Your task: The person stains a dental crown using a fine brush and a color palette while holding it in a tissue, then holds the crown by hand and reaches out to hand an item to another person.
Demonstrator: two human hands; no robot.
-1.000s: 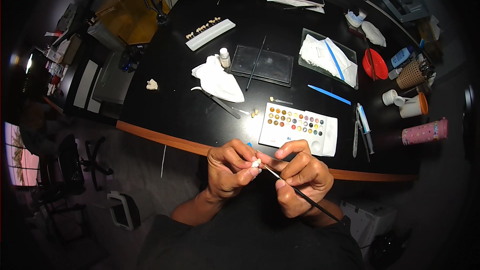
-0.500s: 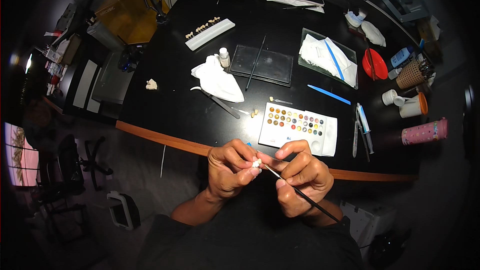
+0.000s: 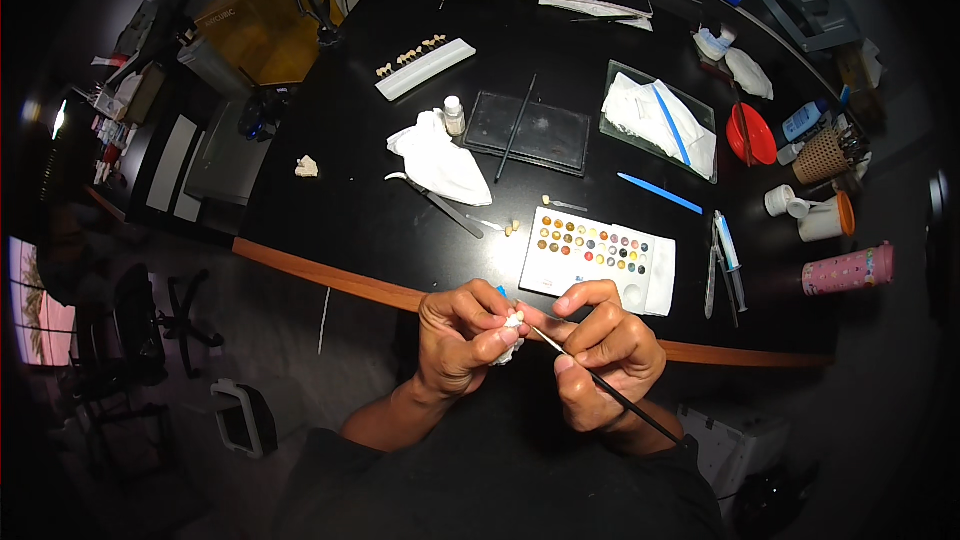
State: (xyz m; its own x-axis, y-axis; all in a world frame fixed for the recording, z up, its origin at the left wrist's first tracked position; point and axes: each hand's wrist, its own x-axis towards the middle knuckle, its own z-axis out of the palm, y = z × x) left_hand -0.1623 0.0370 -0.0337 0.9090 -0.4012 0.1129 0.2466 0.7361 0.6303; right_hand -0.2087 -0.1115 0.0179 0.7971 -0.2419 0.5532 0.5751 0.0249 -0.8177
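Note:
In front of the table's near edge, my left hand (image 3: pixel 452 340) is closed, pinching a small whitish tooth-like piece (image 3: pixel 514 321) between thumb and fingers. A crumpled white bit (image 3: pixel 510 352) shows beneath the thumb, and a blue tip (image 3: pixel 502 291) peeks out above the fingers. My right hand (image 3: pixel 612 355) grips a thin paintbrush (image 3: pixel 627 403) with a dark handle, its tip pointing up-left at the piece; whether they touch is too small to tell. A right fingertip rests close beside the piece. Just beyond my hands lies a white paint palette (image 3: pixel 633 297) with several rows of coloured wells.
Left of the palette lie a tweezers-like tool (image 3: pixel 440 208) and a white cloth (image 3: pixel 440 160) beside a small bottle (image 3: pixel 454 116). A second brush (image 3: pixel 516 128) rests across a dark flat case (image 3: pixel 560 143). Rightward are a syringe (image 3: pixel 729 252), red bowl (image 3: pixel 759 135) and pink tumbler (image 3: pixel 848 269).
The view has shifted slightly, moving the table items a little right and down. More of the white bit shows under my left thumb; both grips stay the same.

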